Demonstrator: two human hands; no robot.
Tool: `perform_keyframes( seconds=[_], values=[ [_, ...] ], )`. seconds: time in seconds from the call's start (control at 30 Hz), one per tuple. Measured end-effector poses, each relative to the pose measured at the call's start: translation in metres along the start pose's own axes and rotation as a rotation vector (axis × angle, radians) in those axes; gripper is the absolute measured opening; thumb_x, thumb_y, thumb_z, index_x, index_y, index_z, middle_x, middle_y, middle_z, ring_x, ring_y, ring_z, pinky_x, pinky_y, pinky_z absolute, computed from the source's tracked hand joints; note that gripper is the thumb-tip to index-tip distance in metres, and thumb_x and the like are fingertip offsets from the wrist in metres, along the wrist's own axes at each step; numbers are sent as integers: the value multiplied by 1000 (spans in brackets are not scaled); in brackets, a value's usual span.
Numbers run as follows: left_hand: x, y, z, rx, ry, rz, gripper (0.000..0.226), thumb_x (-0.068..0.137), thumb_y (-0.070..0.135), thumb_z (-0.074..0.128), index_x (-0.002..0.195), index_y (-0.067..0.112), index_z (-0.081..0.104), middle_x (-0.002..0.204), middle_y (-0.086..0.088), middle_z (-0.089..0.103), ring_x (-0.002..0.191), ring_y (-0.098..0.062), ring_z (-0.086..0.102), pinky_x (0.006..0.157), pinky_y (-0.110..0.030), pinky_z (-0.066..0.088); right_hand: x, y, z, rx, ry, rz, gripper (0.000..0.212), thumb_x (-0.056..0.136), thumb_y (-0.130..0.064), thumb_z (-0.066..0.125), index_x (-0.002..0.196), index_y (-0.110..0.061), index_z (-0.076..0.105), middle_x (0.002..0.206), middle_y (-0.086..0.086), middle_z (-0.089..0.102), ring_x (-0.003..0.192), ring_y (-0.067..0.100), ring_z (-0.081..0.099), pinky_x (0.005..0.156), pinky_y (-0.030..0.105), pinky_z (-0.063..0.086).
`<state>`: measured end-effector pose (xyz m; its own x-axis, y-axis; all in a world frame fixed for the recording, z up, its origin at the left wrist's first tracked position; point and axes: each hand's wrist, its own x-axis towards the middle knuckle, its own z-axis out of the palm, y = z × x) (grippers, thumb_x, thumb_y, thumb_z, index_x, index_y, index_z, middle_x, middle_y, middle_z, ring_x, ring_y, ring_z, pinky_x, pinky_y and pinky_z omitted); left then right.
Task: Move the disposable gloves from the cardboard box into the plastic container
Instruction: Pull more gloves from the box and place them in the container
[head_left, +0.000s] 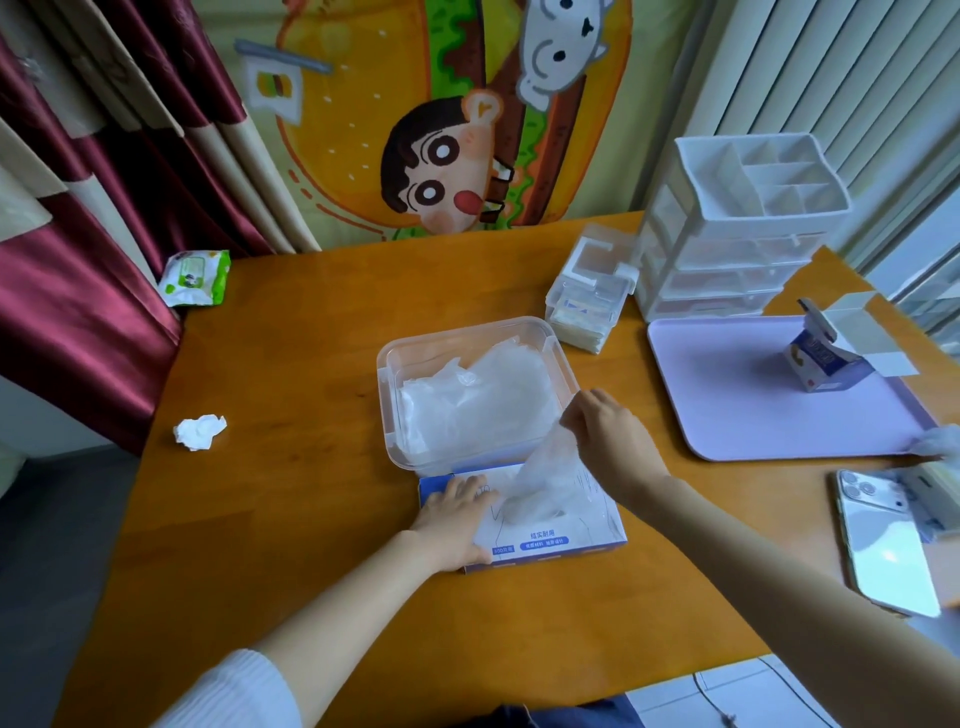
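Box (550, 545): pressed by left hand (457, 519), fingers straight. Glove (550, 467), half out of box: pinched by right hand (608, 431). Container (410, 343): set just behind.

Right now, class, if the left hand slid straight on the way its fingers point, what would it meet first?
Probably the glove that the right hand pinches, rising from the cardboard box just ahead of the left hand. Depth is unclear; beyond it stands the near wall of the plastic container.
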<state>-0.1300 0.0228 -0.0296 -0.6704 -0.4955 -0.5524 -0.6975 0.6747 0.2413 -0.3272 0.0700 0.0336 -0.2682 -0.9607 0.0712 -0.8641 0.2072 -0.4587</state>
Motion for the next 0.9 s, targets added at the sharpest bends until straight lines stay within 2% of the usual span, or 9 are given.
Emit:
perform_keyframes(
  seconds=[0.1, 0.23, 0.33, 0.47, 0.53, 0.6, 0.7, 0.8, 0.9],
  values=[
    [0, 0, 1, 14, -5, -2, 79, 90, 41, 61, 151, 22, 15, 160, -1, 5, 146, -25, 6, 114, -40, 26, 5, -2, -20, 62, 141, 33, 10, 96, -12, 49, 88, -10, 55, 93, 5, 57, 70, 23, 55, 59, 41, 50],
    [0, 1, -2, 34, 2, 6, 79, 90, 41, 61, 151, 22, 15, 160, -1, 6, 146, -24, 9, 111, -38, 31, 16, -12, -46, 99, 259, 61, 15, 98, -17, 45, 83, -17, 43, 88, -3, 49, 69, 21, 48, 49, 24, 33],
    [-4, 1, -13, 41, -28, 27, 74, 93, 33, 58, 152, 18, 17, 160, -2, 7, 146, -23, 12, 113, -37, 30, 23, -19, -56, 59, 279, 40, 17, 100, -23, 43, 83, -19, 44, 87, -6, 49, 71, 20, 48, 49, 22, 30],
    [-16, 1, -49, -122, -41, 63, 43, 98, 31, 50, 139, 17, 45, 142, -2, 47, 125, -17, 48, 101, -30, 43, 32, -28, -67, -18, 277, -31, 18, 98, -27, 47, 95, -13, 59, 92, -3, 52, 81, 17, 46, 55, 28, 25],
    [-24, 5, -71, -324, 86, 74, 24, 97, 29, 51, 117, 17, 58, 116, 1, 61, 106, -15, 57, 91, -27, 48, 34, -29, -69, -65, 238, -97, 20, 97, -27, 50, 98, -11, 62, 91, -4, 50, 90, 20, 49, 60, 27, 28],
    [-31, 13, -92, -486, 365, 94, 13, 93, 26, 59, 102, 20, 53, 102, 8, 54, 94, -11, 54, 82, -19, 48, 34, -31, -70, -105, 176, -142, 20, 96, -28, 53, 99, -12, 64, 92, -1, 54, 94, 22, 50, 62, 28, 32],
    [-38, 27, -121, -564, 792, 147, 43, 82, 25, 74, 112, 20, 42, 110, 11, 37, 97, -3, 40, 76, -4, 36, 33, -38, -69, -51, 76, -212, 17, 93, -27, 58, 96, -13, 67, 95, 2, 55, 92, 23, 54, 67, 34, 43],
    [-28, 29, -138, -394, 769, 160, 55, 79, 25, 76, 126, 19, 48, 125, 4, 45, 113, -11, 43, 91, -20, 39, 34, -48, -66, 88, -33, -274, 15, 91, -27, 61, 93, -13, 66, 95, -5, 51, 87, 19, 57, 77, 31, 45],
    [-23, 21, -147, -451, 740, 162, 14, 86, 18, 69, 99, 19, 64, 95, 6, 62, 98, -18, 60, 72, -14, 40, 39, -47, -62, 245, -90, -225, 25, 87, -30, 66, 97, -8, 59, 95, -5, 57, 86, 16, 57, 76, 26, 45]
  ],
)
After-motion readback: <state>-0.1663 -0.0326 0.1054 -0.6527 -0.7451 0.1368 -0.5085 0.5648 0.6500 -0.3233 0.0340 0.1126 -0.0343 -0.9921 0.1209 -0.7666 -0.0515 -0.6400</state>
